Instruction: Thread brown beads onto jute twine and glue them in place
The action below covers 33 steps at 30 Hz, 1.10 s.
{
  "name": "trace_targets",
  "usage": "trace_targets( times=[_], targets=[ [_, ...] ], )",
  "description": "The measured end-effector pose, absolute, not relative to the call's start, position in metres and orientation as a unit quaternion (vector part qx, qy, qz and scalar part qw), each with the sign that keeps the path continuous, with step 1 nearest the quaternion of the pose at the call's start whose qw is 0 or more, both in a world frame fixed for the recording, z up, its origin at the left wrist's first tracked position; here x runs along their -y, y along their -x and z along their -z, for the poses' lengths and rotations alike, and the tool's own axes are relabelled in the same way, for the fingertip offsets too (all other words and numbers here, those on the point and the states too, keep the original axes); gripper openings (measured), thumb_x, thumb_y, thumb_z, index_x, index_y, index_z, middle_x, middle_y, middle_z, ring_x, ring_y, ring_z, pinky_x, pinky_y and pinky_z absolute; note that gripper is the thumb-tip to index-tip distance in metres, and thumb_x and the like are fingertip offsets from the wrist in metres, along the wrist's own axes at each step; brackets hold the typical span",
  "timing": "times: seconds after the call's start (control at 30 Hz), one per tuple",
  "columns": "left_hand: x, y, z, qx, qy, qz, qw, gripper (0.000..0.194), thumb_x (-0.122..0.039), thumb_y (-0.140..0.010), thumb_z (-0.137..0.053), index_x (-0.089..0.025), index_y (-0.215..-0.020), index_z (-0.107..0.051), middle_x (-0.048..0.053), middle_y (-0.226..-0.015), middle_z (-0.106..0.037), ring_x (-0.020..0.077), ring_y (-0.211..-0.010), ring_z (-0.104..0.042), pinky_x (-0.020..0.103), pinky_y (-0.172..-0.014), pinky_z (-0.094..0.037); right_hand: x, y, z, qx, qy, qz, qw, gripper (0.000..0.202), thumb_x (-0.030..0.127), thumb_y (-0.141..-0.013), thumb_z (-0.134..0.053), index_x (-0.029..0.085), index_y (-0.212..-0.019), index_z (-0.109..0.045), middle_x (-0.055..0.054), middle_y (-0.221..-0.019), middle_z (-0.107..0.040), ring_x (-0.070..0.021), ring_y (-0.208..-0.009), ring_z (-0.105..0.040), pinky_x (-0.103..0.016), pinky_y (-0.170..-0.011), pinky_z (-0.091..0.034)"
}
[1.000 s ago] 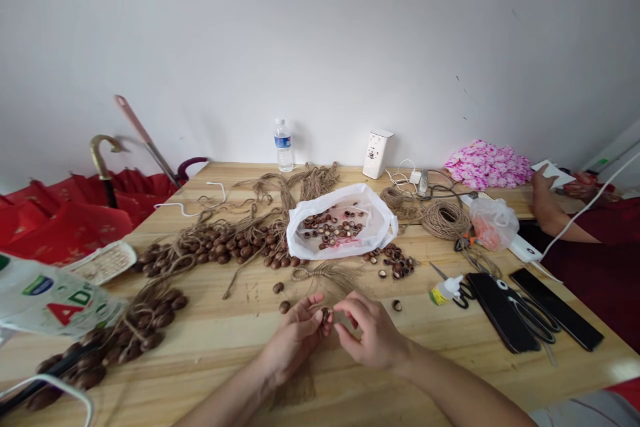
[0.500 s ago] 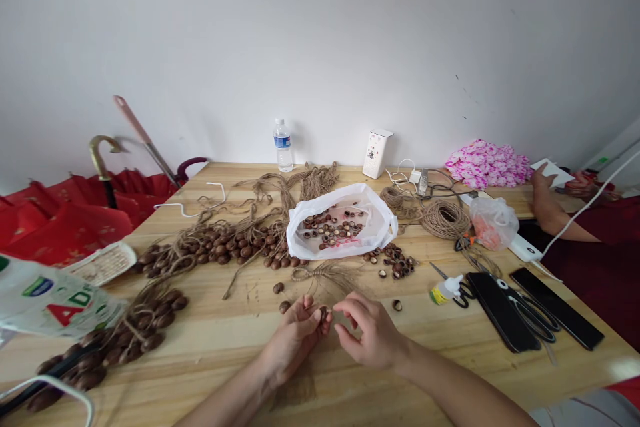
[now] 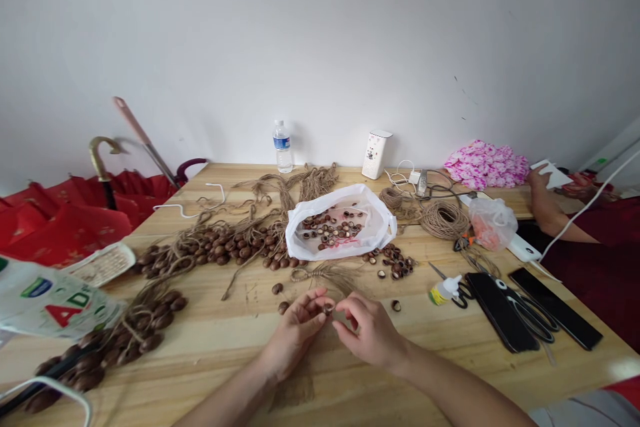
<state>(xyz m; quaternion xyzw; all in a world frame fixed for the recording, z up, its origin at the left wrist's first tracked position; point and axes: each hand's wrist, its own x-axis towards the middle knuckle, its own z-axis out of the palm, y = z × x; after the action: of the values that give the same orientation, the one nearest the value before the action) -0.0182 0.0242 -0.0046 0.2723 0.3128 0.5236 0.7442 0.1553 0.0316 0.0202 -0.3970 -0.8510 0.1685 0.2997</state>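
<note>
Between the fingertips of my left hand (image 3: 299, 330) is a brown nut shell (image 3: 328, 309), its hollow side partly showing. The fingertips of my right hand (image 3: 371, 333) come close to that shell from the right; whether they pinch anything is too small to tell. Beyond my hands lies a looped twine bundle (image 3: 320, 273) with frayed ends. A white plastic bag (image 3: 295, 247) stands open behind it, with shell halves inside. More shell halves (image 3: 397, 263) lie in a pile at its right. Two brown nuts (image 3: 277, 288) sit left of my fingers.
Nuts strung on twine (image 3: 220, 247) spread over the left. A bottle (image 3: 283, 147) stands at the back. To the right are twine coils (image 3: 445, 219), a glue bottle (image 3: 445, 290), scissors (image 3: 530, 313) and dark phones (image 3: 557, 307). Another person's hand (image 3: 540, 180) holds something white.
My left hand's fingers have shifted around the shell, and its hollow side now shows more. My right hand has barely moved. The other person's hand has moved slightly left.
</note>
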Motion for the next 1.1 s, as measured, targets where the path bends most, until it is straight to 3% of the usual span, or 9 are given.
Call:
trace_targets(
  times=[0.27, 0.5, 0.73, 1.1],
  targets=[
    [-0.022, 0.019, 0.011, -0.385, -0.31, -0.491, 0.718, 0.024, -0.022, -0.06, -0.077, -0.017, -0.083, -0.071, 0.006, -0.089, -0.071, 0.0211, -0.087, -0.061, 0.034, -0.085, -0.044, -0.035, -0.151, -0.009, 0.813, 0.417, -0.238, 0.33, 0.007, 0.021, -0.079, -0.064, 0.018, -0.085, -0.062, -0.002, -0.075, -0.059, -0.0142, -0.066, -0.056, -0.024, -0.06, -0.044],
    [-0.024, 0.022, 0.01, -0.403, -0.407, -0.479, 0.665, 0.02, -0.024, -0.064, -0.075, -0.022, -0.083, -0.074, 0.006, -0.093, -0.068, 0.0222, -0.089, -0.06, 0.034, -0.083, -0.044, -0.04, -0.15, -0.011, 0.778, 0.41, -0.296, 0.374, 0.006, 0.02, -0.074, -0.068, 0.016, -0.073, -0.064, -0.002, -0.07, -0.06, -0.0127, -0.059, -0.053, -0.022, -0.052, -0.04],
    [-0.026, 0.024, 0.008, -0.411, -0.528, -0.459, 0.585, 0.014, -0.028, -0.066, -0.072, -0.019, -0.077, -0.075, 0.006, -0.077, -0.067, 0.0203, -0.076, -0.059, 0.032, -0.073, -0.046, -0.039, -0.148, -0.007, 0.762, 0.394, -0.338, 0.388, 0.022, 0.03, -0.075, -0.069, 0.015, -0.06, -0.064, -0.001, -0.06, -0.056, -0.0116, -0.055, -0.051, -0.022, -0.051, -0.038],
    [-0.027, 0.023, 0.012, -0.427, -0.585, -0.435, 0.535, 0.017, -0.032, -0.069, -0.069, -0.018, -0.077, -0.074, 0.006, -0.076, -0.066, 0.0197, -0.073, -0.059, 0.032, -0.069, -0.047, -0.039, -0.146, -0.004, 0.74, 0.405, -0.376, 0.384, 0.037, 0.045, -0.071, -0.07, 0.014, -0.051, -0.063, -0.001, -0.055, -0.054, -0.0098, -0.048, -0.049, -0.02, -0.044, -0.035]
  ],
)
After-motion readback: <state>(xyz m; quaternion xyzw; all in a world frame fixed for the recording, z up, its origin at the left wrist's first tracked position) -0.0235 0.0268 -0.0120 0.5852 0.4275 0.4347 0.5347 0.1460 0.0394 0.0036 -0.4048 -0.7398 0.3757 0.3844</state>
